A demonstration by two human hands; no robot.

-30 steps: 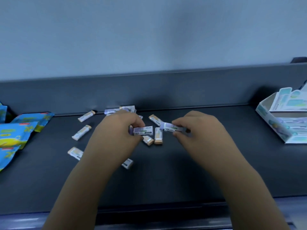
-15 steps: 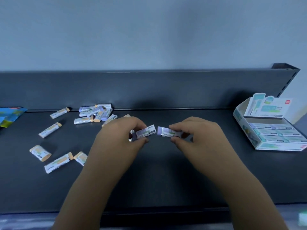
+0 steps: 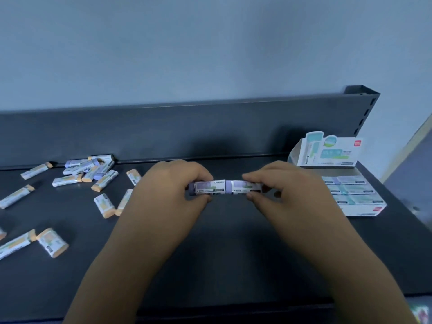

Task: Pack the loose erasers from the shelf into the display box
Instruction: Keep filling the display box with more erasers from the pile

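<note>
My left hand (image 3: 173, 192) pinches a purple-tipped eraser (image 3: 209, 187) in a white sleeve. My right hand (image 3: 287, 192) pinches a second purple eraser (image 3: 243, 187). The two erasers meet end to end in a line above the middle of the dark shelf (image 3: 222, 249). Several loose erasers (image 3: 88, 173), orange-tipped and purple-tipped, lie scattered on the shelf's left half. The display box (image 3: 360, 210) stands at the right, its printed lid (image 3: 332, 152) raised. Rows of erasers lie flat inside it.
A dark back panel (image 3: 187, 129) runs behind the shelf, with a slotted upright (image 3: 364, 111) at its right end. A pale wall rises above. The shelf's front lip (image 3: 233, 309) crosses below my forearms.
The view has swung right, so the box sits nearer the centre. My hands have brought the two erasers together until their ends touch; a small gap separated them before.
</note>
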